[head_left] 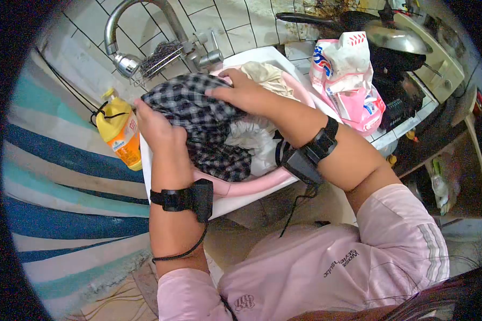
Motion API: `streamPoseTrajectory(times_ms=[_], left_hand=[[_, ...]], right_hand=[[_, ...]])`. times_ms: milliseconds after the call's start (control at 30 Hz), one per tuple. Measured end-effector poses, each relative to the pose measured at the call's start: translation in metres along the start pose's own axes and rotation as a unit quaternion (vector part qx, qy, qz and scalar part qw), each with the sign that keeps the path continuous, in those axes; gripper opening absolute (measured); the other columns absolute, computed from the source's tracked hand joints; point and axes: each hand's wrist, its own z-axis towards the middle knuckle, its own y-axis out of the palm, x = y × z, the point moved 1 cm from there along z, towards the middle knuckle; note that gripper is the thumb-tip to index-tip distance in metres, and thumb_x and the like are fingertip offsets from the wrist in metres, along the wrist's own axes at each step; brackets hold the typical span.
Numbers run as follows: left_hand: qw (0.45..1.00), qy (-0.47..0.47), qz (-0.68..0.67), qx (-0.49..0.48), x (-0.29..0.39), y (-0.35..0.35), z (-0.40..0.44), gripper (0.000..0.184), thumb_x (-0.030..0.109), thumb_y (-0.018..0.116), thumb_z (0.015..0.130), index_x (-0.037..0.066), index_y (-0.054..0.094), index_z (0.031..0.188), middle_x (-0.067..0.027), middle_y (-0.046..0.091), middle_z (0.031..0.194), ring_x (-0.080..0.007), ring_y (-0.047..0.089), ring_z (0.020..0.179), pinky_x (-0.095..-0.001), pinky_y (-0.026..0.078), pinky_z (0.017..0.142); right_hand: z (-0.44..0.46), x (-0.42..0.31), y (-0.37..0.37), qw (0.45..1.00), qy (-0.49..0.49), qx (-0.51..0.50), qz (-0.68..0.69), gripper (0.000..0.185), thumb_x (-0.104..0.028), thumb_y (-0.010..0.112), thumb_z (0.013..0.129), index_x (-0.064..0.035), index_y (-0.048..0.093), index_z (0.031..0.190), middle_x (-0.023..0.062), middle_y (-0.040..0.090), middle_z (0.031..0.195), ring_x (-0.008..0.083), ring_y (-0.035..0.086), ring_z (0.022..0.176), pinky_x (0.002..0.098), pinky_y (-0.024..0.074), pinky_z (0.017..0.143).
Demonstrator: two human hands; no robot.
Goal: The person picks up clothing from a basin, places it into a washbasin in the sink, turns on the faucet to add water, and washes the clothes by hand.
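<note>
A black-and-white checked garment [198, 117] is stretched between my two hands over a pink basin [251, 186]. My left hand [158, 128] grips its left edge, with the fingertips partly hidden. At its upper right part, my right hand [243, 93] is closed on the cloth, thumb on top. The garment's lower part hangs in folds into the basin. Beside it in the basin lie a white cloth [257, 142] and, at the back, a cream cloth [268, 75]. The basin sits in a white sink [219, 207].
Above the sink's back edge stands a metal faucet [124, 64] with a wire rack [160, 63]. A yellow bottle [124, 136] is at the left wall. On the right are a detergent bag [343, 75], a wok lid [399, 40] and a stove [439, 64].
</note>
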Motion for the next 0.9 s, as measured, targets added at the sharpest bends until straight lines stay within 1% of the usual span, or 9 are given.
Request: streamPoseTrajectory(times_ms=[100, 167, 333, 367, 433, 533, 600, 733, 900], left_hand=[[0.998, 0.044, 0.045, 0.007, 0.004, -0.002, 0.001, 0.044, 0.037, 0.042, 0.093, 0.0, 0.048, 0.117, -0.0135, 0.053, 0.118, -0.0251, 0.053, 0.104, -0.0381, 0.042, 0.089], [0.996, 0.062, 0.063, -0.018, 0.002, 0.004, -0.006, 0.036, 0.031, 0.052, 0.09, 0.001, 0.05, 0.111, -0.0108, 0.055, 0.113, -0.0221, 0.053, 0.099, -0.0365, 0.043, 0.086], [0.981, 0.072, 0.066, -0.17, -0.012, 0.013, -0.01, 0.03, 0.023, 0.054, 0.087, 0.006, 0.053, 0.112, -0.0109, 0.06, 0.101, -0.0239, 0.057, 0.096, -0.0366, 0.047, 0.084], [0.975, 0.025, 0.042, -0.219, -0.011, 0.016, -0.019, 0.037, 0.018, 0.055, 0.084, 0.005, 0.049, 0.118, -0.0114, 0.058, 0.105, -0.0254, 0.056, 0.098, -0.0365, 0.046, 0.086], [0.959, -0.012, 0.036, -0.282, -0.01, 0.015, -0.024, 0.07, 0.002, 0.057, 0.07, 0.005, 0.033, 0.135, -0.0131, 0.049, 0.117, -0.0296, 0.053, 0.103, -0.0364, 0.046, 0.088], [0.931, -0.063, 0.19, -0.306, -0.006, 0.018, -0.04, 0.081, -0.004, 0.058, 0.061, 0.006, 0.029, 0.137, -0.0137, 0.043, 0.124, -0.0296, 0.052, 0.104, -0.0363, 0.046, 0.088], [0.92, -0.085, 0.211, -0.32, -0.008, 0.019, -0.046, 0.079, -0.006, 0.059, 0.057, 0.006, 0.036, 0.132, -0.0118, 0.049, 0.117, -0.0263, 0.054, 0.101, -0.0348, 0.047, 0.086], [0.873, -0.026, 0.347, -0.341, -0.023, 0.015, -0.035, 0.062, -0.009, 0.062, 0.06, 0.004, 0.046, 0.119, -0.0096, 0.06, 0.099, -0.0201, 0.06, 0.088, -0.0325, 0.051, 0.072], [0.92, -0.054, 0.313, -0.229, -0.023, 0.007, -0.023, 0.043, 0.0, 0.06, 0.073, 0.003, 0.047, 0.113, -0.0127, 0.06, 0.098, -0.0233, 0.062, 0.081, -0.0341, 0.052, 0.069]], right_hand=[[-0.007, -0.006, -0.004, 0.994, -0.061, -0.013, -0.091, 0.052, -0.02, 0.07, 0.073, 0.0018, 0.051, 0.115, 0.0152, 0.062, 0.092, 0.0181, 0.058, 0.078, 0.03, 0.0467, 0.072], [-0.005, -0.005, -0.01, 0.995, -0.078, 0.02, -0.065, 0.047, -0.018, 0.068, 0.074, 0.0012, 0.052, 0.113, 0.0142, 0.062, 0.093, 0.0169, 0.058, 0.078, 0.0297, 0.0466, 0.071], [-0.005, -0.011, -0.012, 0.99, -0.122, 0.046, 0.055, 0.037, -0.011, 0.064, 0.077, -0.0005, 0.054, 0.112, 0.0096, 0.061, 0.097, 0.0137, 0.055, 0.086, 0.0273, 0.0443, 0.076], [0.004, -0.001, -0.002, 0.975, -0.112, -0.006, 0.19, 0.039, -0.006, 0.06, 0.075, -0.0009, 0.054, 0.113, 0.0079, 0.06, 0.098, 0.0135, 0.054, 0.087, 0.0267, 0.0433, 0.077], [0.005, -0.002, -0.003, 0.977, -0.121, -0.035, 0.172, 0.041, -0.004, 0.056, 0.072, -0.0012, 0.055, 0.113, 0.0078, 0.06, 0.1, 0.0136, 0.054, 0.09, 0.026, 0.0427, 0.078], [-0.002, -0.007, -0.011, 0.978, -0.123, -0.07, 0.153, 0.044, 0.0, 0.049, 0.065, -0.0003, 0.059, 0.108, 0.0083, 0.06, 0.1, 0.0146, 0.055, 0.093, 0.0243, 0.0418, 0.082], [-0.003, -0.008, -0.012, 0.966, -0.226, -0.092, 0.084, 0.037, 0.0, 0.049, 0.065, 0.0006, 0.063, 0.1, 0.0089, 0.061, 0.099, 0.0152, 0.055, 0.095, 0.0238, 0.0415, 0.083], [0.0, -0.006, -0.01, 0.971, -0.19, -0.043, 0.138, 0.028, 0.0, 0.05, 0.068, 0.0007, 0.063, 0.093, 0.0085, 0.062, 0.092, 0.0145, 0.057, 0.087, 0.0249, 0.0442, 0.079], [-0.013, -0.026, -0.019, 0.965, -0.21, 0.089, 0.131, 0.017, -0.004, 0.056, 0.073, -0.0019, 0.061, 0.089, 0.0022, 0.06, 0.077, 0.0082, 0.054, 0.071, 0.0232, 0.0439, 0.064]])
